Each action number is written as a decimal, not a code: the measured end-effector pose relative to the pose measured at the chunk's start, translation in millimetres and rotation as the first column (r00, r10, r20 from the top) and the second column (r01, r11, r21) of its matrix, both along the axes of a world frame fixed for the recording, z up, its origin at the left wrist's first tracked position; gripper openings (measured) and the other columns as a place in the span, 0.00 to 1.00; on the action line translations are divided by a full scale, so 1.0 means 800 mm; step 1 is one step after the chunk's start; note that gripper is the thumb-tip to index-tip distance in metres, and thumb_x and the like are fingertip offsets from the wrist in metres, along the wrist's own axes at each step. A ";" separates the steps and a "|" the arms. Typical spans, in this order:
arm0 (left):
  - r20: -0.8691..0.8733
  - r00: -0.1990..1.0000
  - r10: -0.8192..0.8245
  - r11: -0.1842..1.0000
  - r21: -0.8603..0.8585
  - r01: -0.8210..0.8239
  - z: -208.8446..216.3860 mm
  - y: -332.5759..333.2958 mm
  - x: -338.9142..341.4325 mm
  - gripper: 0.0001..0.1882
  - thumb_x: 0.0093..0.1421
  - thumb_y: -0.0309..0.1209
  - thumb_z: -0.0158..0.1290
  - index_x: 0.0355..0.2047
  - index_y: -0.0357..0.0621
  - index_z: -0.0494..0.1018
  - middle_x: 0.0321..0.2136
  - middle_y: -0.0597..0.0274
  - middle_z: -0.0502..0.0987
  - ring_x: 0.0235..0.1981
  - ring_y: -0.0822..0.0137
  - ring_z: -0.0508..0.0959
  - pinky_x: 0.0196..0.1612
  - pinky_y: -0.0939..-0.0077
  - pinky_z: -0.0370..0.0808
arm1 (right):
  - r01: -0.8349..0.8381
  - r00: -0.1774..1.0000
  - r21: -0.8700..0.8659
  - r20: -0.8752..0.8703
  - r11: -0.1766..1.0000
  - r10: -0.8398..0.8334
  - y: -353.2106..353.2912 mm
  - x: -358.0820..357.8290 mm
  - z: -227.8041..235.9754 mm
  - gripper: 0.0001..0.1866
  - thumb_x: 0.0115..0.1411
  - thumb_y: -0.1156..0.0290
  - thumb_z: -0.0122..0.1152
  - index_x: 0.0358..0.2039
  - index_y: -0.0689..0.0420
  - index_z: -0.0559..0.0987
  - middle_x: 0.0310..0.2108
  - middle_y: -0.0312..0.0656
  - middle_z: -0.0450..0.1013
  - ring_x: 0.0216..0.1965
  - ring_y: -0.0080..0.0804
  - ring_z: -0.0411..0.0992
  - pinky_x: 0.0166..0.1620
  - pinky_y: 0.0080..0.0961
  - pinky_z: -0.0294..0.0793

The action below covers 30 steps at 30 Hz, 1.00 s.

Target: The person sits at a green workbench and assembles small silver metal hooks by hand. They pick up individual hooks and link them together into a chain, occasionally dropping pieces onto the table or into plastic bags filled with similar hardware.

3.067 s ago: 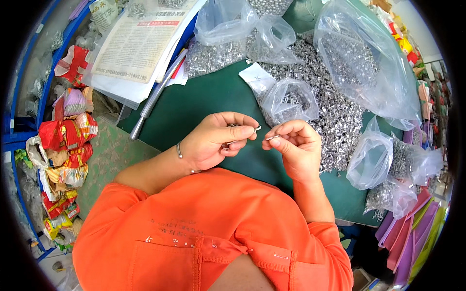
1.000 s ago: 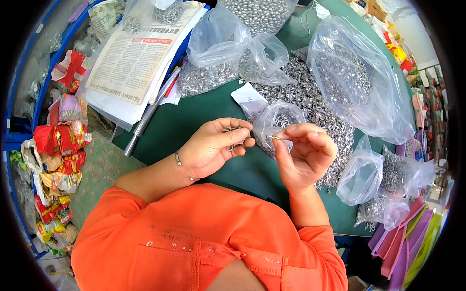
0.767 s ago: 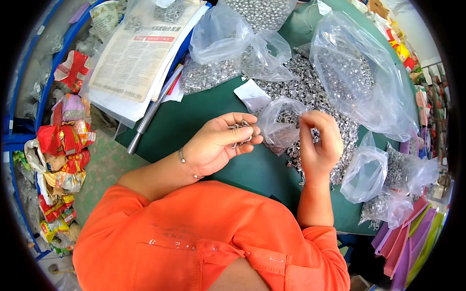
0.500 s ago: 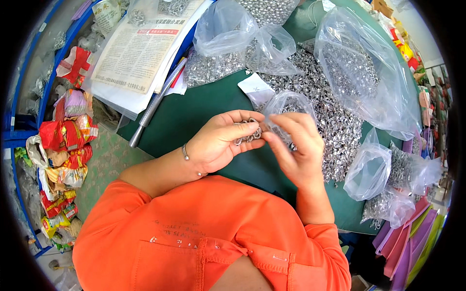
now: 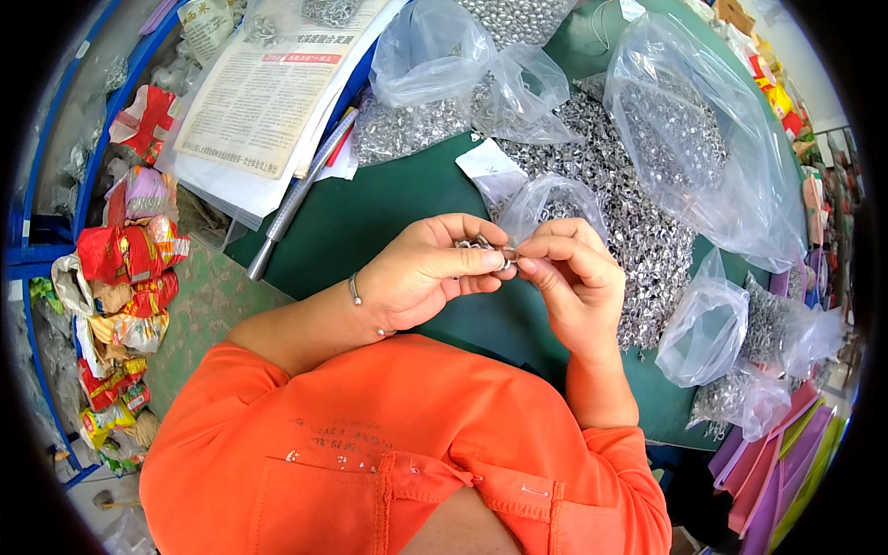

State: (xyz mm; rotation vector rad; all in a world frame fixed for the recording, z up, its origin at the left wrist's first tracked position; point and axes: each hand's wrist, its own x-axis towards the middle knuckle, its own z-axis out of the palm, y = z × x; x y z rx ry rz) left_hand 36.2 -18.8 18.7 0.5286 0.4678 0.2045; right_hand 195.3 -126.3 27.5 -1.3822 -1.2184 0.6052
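My left hand (image 5: 416, 265) is curled around several small silver rings (image 5: 474, 244), its thumb lying across them. Between the thumb and fingers of my right hand (image 5: 585, 289) one silver ring (image 5: 509, 253) is pinched at its edge, right at the left fingertips. Both hands are over the dark green tabletop (image 5: 398, 199). Just beyond the right hand sits a clear plastic bag (image 5: 552, 196) of small silver pieces. A wide heap of loose silver metal pieces (image 5: 652, 268) spreads behind and to the right of that hand.
A tapered metal ring mandrel (image 5: 294, 199) lies left of my hands, beside newspaper (image 5: 250, 111) on papers. More clear bags (image 5: 416, 120) of silver pieces stand along the back. At the right are a crumpled bag (image 5: 703, 328) and pink and purple strips (image 5: 772, 462). Blue shelving (image 5: 46, 254) stands left.
My right hand has drawn slightly right, and its fingers now pinch one ring at the left fingertips. The left hand still holds the other rings.
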 end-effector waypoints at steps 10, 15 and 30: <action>0.042 0.998 0.039 0.999 -0.003 -0.038 -0.009 0.000 -0.001 0.09 0.57 0.20 0.51 0.39 0.39 0.70 0.36 0.58 0.76 0.38 0.69 0.77 0.41 0.80 0.75 | -0.148 0.960 -0.169 -0.261 0.974 0.100 -0.003 0.002 0.014 0.05 0.55 0.82 0.58 0.33 0.62 0.80 0.31 0.40 0.74 0.28 0.20 0.73 0.28 0.13 0.73; 0.042 0.998 0.043 0.999 0.015 -0.044 -0.007 0.000 0.000 0.09 0.56 0.19 0.51 0.39 0.39 0.70 0.36 0.59 0.75 0.39 0.70 0.77 0.42 0.80 0.75 | -0.091 0.893 -0.089 -0.449 0.992 0.042 -0.004 -0.002 0.004 0.06 0.54 0.84 0.58 0.35 0.66 0.76 0.32 0.41 0.75 0.30 0.21 0.74 0.31 0.14 0.74; -0.011 0.998 0.054 0.998 -0.020 -0.055 -0.007 0.001 -0.002 0.05 0.59 0.27 0.52 0.37 0.44 0.72 0.33 0.67 0.74 0.31 0.75 0.74 0.32 0.81 0.71 | 0.072 0.896 0.048 -0.441 0.996 -0.044 -0.004 -0.009 -0.008 0.15 0.51 0.89 0.59 0.40 0.66 0.72 0.34 0.41 0.73 0.37 0.26 0.74 0.39 0.20 0.75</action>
